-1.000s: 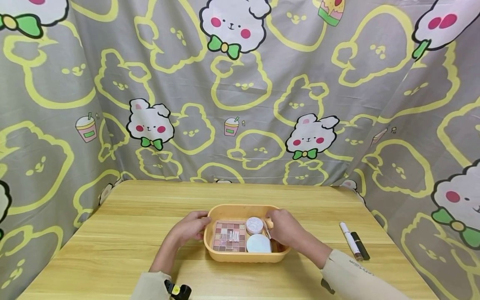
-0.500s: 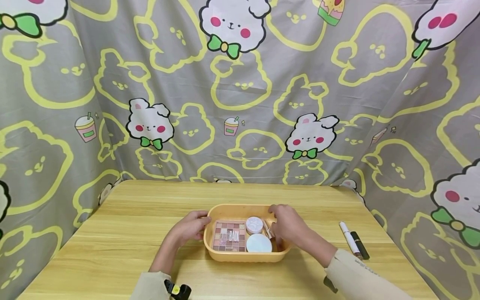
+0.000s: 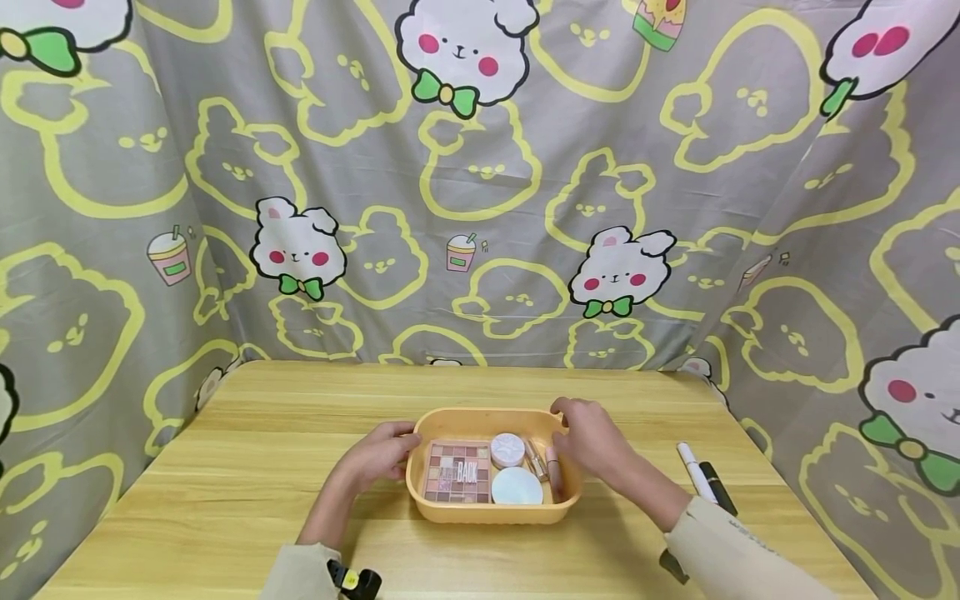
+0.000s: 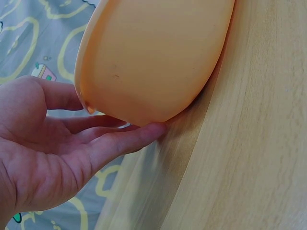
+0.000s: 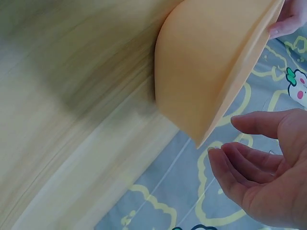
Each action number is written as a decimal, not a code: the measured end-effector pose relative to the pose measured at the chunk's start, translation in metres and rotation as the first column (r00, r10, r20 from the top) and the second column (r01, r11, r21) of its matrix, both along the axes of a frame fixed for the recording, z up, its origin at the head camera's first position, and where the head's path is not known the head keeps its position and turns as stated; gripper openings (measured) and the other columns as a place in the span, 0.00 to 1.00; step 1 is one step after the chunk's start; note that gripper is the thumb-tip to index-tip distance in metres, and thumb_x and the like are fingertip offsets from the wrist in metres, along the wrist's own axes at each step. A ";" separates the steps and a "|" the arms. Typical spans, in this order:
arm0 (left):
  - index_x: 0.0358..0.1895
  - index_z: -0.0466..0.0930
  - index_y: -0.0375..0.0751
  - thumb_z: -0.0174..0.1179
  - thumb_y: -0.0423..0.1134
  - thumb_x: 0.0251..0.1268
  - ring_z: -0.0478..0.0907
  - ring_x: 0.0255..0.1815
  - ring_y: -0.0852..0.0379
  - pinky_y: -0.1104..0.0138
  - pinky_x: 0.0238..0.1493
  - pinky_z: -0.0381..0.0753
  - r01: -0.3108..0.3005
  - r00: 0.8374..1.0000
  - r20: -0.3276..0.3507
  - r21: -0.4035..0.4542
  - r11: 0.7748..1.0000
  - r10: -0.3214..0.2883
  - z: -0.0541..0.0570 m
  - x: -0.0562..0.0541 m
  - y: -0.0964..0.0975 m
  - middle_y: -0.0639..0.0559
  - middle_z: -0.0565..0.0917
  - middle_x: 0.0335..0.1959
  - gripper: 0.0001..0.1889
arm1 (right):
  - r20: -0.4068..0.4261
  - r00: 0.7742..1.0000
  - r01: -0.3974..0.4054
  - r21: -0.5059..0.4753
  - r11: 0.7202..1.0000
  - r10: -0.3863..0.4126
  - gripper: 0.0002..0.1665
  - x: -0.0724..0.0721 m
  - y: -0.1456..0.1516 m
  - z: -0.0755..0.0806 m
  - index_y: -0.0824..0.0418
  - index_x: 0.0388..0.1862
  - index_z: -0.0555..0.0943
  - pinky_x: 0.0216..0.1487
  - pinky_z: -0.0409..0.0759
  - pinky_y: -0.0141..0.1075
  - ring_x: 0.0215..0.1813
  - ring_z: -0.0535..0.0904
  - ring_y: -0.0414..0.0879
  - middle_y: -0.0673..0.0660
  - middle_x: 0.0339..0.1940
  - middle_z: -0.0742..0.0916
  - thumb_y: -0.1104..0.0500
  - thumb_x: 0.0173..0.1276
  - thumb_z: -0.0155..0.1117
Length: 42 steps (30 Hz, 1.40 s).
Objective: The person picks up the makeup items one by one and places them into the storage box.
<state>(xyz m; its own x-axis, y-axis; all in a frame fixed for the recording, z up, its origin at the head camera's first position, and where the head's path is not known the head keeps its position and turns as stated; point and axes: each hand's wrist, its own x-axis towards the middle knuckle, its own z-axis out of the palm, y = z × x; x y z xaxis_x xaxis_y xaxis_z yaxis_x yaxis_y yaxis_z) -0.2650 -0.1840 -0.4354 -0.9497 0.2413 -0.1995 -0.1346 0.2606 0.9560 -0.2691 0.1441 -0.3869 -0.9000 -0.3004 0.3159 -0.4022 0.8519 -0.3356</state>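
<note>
Your right hand covers the far right corner of the smooth, rounded orange basket at the middle of the wood-grain surface; its wrist view shows loose fingers just off the rim, gripping nothing. Your left hand rests straight fingers on the left wall. Only the head view shows the inside: eyeshadow palette and two round compacts.
</note>
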 end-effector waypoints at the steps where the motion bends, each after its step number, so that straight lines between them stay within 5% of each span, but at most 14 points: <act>1: 0.73 0.62 0.23 0.44 0.37 0.80 0.80 0.59 0.42 0.53 0.49 0.87 -0.002 1.000 0.001 -0.001 1.000 0.002 0.000 0.000 0.000 0.31 0.78 0.62 0.26 | -0.014 1.000 0.000 -0.003 1.000 0.000 0.16 0.000 0.001 0.000 0.69 0.46 0.85 0.34 0.82 0.40 0.35 0.83 0.49 0.64 0.36 0.89 0.69 0.57 0.69; 8: 0.73 0.62 0.24 0.44 0.37 0.80 0.81 0.59 0.43 0.53 0.49 0.87 -0.006 1.000 0.003 -0.004 1.000 0.006 0.000 0.000 0.000 0.31 0.79 0.62 0.26 | -0.050 0.999 0.012 -0.004 1.000 -0.012 0.16 -0.003 0.013 0.004 0.70 0.46 0.84 0.32 0.82 0.40 0.33 0.83 0.50 0.64 0.34 0.88 0.68 0.58 0.68; 24: 0.73 0.62 0.24 0.43 0.37 0.81 0.81 0.58 0.43 0.55 0.49 0.87 0.017 1.000 0.001 0.007 1.000 -0.017 0.003 0.002 0.000 0.30 0.79 0.61 0.26 | 0.089 0.988 0.122 0.013 0.992 -0.123 0.22 -0.007 0.049 0.006 0.73 0.55 0.79 0.31 0.81 0.41 0.34 0.84 0.52 0.68 0.39 0.88 0.61 0.66 0.66; 42: 0.73 0.61 0.22 0.44 0.37 0.80 0.80 0.59 0.41 0.53 0.49 0.87 0.003 1.000 -0.014 -0.008 1.000 -0.003 0.002 0.002 0.001 0.29 0.78 0.62 0.27 | 0.125 0.972 0.199 0.023 0.980 -0.200 0.23 -0.018 0.089 -0.005 0.77 0.52 0.79 0.37 0.83 0.49 0.38 0.84 0.57 0.70 0.37 0.87 0.61 0.64 0.64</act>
